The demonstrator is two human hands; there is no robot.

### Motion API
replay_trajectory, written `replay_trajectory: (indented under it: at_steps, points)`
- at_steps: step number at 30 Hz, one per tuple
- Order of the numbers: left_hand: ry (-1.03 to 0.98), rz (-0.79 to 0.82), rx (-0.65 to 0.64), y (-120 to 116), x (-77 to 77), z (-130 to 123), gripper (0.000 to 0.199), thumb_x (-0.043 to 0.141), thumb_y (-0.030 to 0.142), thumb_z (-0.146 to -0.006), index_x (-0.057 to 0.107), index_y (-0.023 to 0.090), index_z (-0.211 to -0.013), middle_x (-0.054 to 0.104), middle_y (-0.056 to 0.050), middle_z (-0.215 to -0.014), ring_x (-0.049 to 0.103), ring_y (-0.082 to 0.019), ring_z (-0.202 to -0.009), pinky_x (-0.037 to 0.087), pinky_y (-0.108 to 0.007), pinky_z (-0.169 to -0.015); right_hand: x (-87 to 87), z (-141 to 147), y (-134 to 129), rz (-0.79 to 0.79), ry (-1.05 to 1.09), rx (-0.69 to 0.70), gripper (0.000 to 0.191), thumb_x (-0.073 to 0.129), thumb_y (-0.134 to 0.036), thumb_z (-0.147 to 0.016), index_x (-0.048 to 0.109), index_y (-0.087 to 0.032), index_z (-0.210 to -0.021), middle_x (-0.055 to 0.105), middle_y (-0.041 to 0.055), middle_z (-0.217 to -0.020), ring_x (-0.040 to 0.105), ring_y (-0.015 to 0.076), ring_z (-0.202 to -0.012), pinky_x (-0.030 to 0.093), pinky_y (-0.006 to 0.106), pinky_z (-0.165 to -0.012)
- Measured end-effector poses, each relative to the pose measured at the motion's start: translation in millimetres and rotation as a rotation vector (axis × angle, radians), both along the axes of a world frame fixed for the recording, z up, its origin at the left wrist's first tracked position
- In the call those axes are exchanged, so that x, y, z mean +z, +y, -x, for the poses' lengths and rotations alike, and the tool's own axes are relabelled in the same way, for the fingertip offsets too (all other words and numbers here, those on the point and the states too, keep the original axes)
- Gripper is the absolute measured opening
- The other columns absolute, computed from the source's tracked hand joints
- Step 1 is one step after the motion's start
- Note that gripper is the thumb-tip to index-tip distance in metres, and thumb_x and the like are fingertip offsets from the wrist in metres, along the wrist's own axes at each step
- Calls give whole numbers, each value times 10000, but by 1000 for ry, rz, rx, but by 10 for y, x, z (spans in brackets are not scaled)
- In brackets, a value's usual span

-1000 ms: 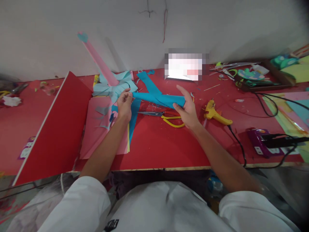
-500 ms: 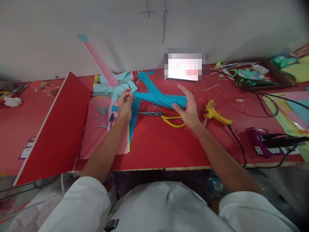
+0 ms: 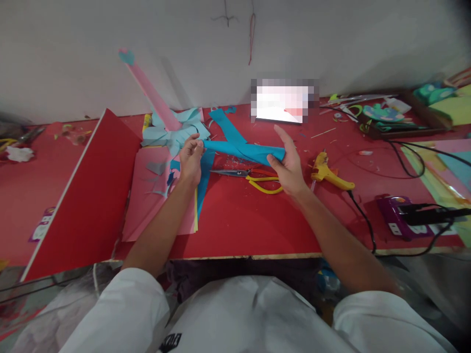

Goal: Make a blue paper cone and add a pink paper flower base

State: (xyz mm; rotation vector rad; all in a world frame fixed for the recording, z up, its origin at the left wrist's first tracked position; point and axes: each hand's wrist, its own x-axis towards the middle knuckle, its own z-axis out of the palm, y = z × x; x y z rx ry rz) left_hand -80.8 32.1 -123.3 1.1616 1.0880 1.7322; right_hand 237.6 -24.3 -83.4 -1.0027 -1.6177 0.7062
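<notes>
A blue paper roll, narrow at its left end and wider at the right, is held level above the red table. My left hand pinches the narrow tip between thumb and fingers. My right hand grips the wide end, its thumb pressed on the near side and the index finger raised. Below the roll lie scissors with yellow and red handles, their blades pointing left. Behind it rests a flat blue strip. Pink sheets are stacked under my left forearm.
A pink paper cone rises from pale blue paper pieces at the back left. A red panel stands on the left. On the right are a yellow glue gun, a purple power strip and a dark tray. A bright blurred screen stands behind.
My right thumb has slid slightly to the right along the wide end of the roll, and the index finger is a little higher. My left hand has hardly moved.
</notes>
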Motion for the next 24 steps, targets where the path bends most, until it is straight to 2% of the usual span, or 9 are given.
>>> replay_trajectory:
  at_steps: [5,8,10,11,12,14,17,20,24]
  points:
    - [-22,-16,3,9,-1,-8,418,950,563,-829,731,207,-828,638,-60,-1406,650,-110,-918,597,-244,-805,60,17,-11,27,29,22,716,662,-587,-1043,458,-355,-1689,447,76,-1801,579,372,-1544,490,612,-1289]
    - [-32,-6,-8,3,20,-5,438,956,574,-819,727,202,-827,635,-60,-1417,652,-111,-935,606,-245,-830,58,22,-15,8,48,11,714,673,-646,-1026,500,-353,-1653,511,89,-1753,635,358,-1470,558,579,-1218]
    - [-66,11,6,13,28,10,469,964,597,-801,716,200,-837,646,-62,-1415,659,-118,-952,608,-247,-846,47,25,-29,17,60,-7,690,681,-672,-1018,550,-336,-1606,646,109,-1613,724,337,-1311,629,552,-1101]
    - [-95,18,25,25,29,20,492,974,611,-778,709,201,-841,660,-61,-1387,658,-116,-940,604,-242,-838,41,27,-39,29,62,-17,660,679,-678,-1020,584,-324,-1569,731,113,-1478,764,318,-1190,657,537,-1026]
    - [-126,24,48,39,27,31,517,986,624,-752,701,203,-846,682,-56,-1320,651,-111,-911,596,-233,-817,35,29,-49,39,62,-29,617,673,-681,-1026,624,-310,-1516,793,103,-1312,783,297,-1062,673,518,-953]
    - [-184,26,90,65,21,47,549,1005,631,-716,676,212,-847,692,-22,-1074,613,-92,-807,559,-205,-742,27,31,-66,38,63,-72,522,652,-678,-1044,694,-285,-1385,808,66,-1021,769,261,-886,671,479,-863]
    - [-241,12,123,67,40,53,549,999,607,-747,613,231,-850,534,48,-780,531,-73,-675,487,-182,-641,26,32,-78,-16,84,-154,442,604,-652,-1080,717,-269,-1268,775,48,-901,753,239,-851,648,441,-862]
    - [-194,-34,213,22,147,60,539,946,626,-812,563,251,-870,481,62,-727,505,-82,-626,453,-206,-584,35,36,-81,-56,87,-197,404,567,-607,-1108,699,-270,-1289,774,57,-915,747,232,-864,634,432,-883]
    - [26,-191,362,30,451,109,527,811,709,-921,551,252,-909,513,54,-743,529,-98,-618,464,-266,-569,42,85,-105,-49,61,-205,386,540,-584,-1119,688,-267,-1282,774,60,-922,757,236,-885,629,418,-876]
